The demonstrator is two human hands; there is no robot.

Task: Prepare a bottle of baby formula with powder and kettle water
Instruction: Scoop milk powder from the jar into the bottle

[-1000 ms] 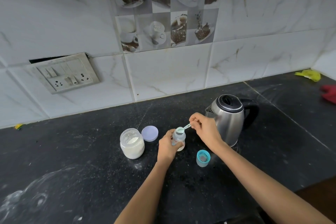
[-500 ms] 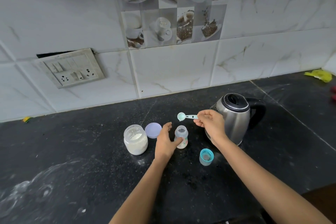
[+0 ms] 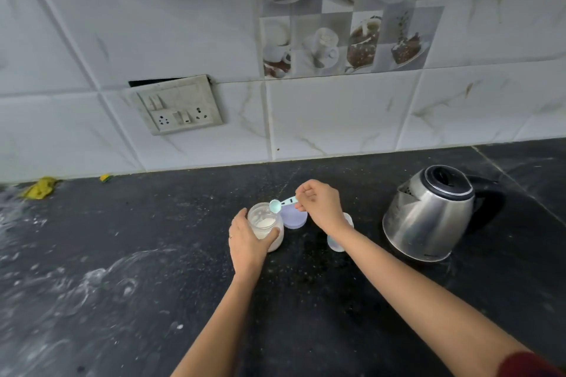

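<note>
Both hands busy: left hand (image 3: pixel 248 242) grips powder jar (image 3: pixel 266 228), right hand (image 3: pixel 321 203) pinches scoop (image 3: pixel 277 204), forearm hiding bottle (image 3: pixel 337 243).

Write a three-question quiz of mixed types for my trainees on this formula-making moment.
1. True or false: the left hand holds the powder jar.
2. What does the right hand hold? A) kettle B) scoop C) lid
3. Fill in: the scoop hovers over the ____.

Key: 1 true; 2 B; 3 powder jar. The kettle stands untouched; the lilac lid lies behind the jar.
</note>
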